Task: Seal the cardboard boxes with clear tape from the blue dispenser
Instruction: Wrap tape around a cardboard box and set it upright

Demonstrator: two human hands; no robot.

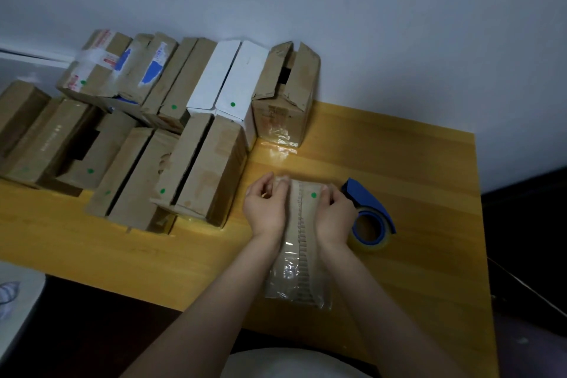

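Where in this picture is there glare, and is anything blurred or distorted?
Head view: dim light; glare on the table before the upright box and on the taped small box; wide-angle lens skews the table; far boxes slightly soft.

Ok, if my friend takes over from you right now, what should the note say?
Left hand and right hand: both grip the small brown cardboard box near its far end, on the yellow wooden table.
Blue tape dispenser: lying on the table just right of the right hand, nobody holding it.
Done: clear tape already covers this box's near end.
Left: press that tape down, then seal the pile of brown and white boxes on the left; several show open seams.
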